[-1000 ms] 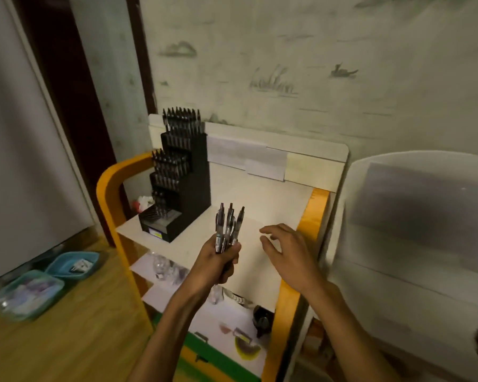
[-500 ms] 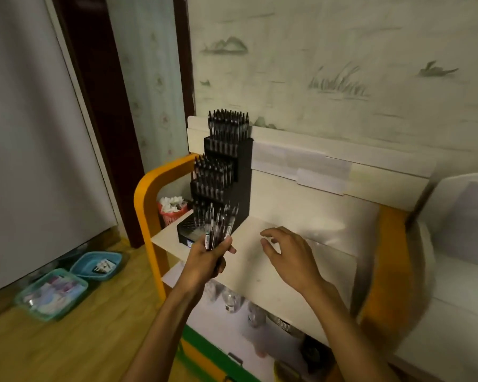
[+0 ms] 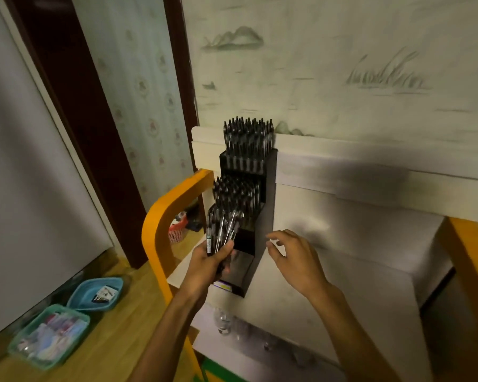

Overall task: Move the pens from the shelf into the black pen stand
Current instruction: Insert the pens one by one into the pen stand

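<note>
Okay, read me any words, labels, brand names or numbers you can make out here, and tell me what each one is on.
No text here can be read.
Label on the front of the black pen stand, low down: too blurred to read.
Print on the pens gripped in the left hand: too small to read.
Packet in the blue tray on the floor: markings blurred, unreadable.

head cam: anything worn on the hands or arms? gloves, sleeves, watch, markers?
Nothing worn that shows. The left hand and right hand are bare: no gloves, rings or tape visible. Both forearms are bare from the wrist down to the bottom frame edge, with no sleeve cuff, watch, strap, cable or tracking marker in view. Anything above the elbows is out of frame.
</note>
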A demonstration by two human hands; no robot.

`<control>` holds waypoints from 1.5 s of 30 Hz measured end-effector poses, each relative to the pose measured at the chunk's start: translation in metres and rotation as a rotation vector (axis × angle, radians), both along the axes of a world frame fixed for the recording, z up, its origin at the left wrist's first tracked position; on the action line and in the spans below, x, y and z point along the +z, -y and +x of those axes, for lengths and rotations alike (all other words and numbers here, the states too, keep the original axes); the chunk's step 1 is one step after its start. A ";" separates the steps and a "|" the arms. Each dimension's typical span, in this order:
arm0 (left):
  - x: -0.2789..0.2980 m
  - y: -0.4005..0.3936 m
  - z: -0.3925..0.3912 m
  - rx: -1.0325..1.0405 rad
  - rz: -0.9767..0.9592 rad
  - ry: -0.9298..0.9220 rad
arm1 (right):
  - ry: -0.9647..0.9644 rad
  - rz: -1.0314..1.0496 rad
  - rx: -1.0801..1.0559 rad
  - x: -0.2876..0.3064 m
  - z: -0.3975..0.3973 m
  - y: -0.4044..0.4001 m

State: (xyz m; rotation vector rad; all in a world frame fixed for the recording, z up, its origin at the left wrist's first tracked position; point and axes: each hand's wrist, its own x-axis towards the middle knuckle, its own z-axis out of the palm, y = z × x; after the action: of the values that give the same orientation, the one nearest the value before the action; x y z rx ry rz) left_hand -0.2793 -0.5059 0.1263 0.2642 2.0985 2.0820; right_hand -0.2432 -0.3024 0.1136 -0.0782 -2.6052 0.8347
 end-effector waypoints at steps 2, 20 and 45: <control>-0.001 0.006 -0.015 0.007 0.025 0.004 | 0.006 0.013 -0.014 0.000 -0.011 0.006; -0.022 0.043 -0.121 -0.288 0.037 0.120 | -0.080 -0.318 -0.179 0.013 -0.076 0.080; -0.042 0.067 -0.178 -0.337 0.013 0.001 | -0.302 -0.679 -0.405 0.002 -0.093 0.108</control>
State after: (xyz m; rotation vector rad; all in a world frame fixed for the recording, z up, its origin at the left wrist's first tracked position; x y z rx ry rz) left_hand -0.4569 -0.5725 0.0842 0.5749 1.8845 1.8949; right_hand -0.3358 -0.4104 0.1159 -0.5929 -1.8395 1.3969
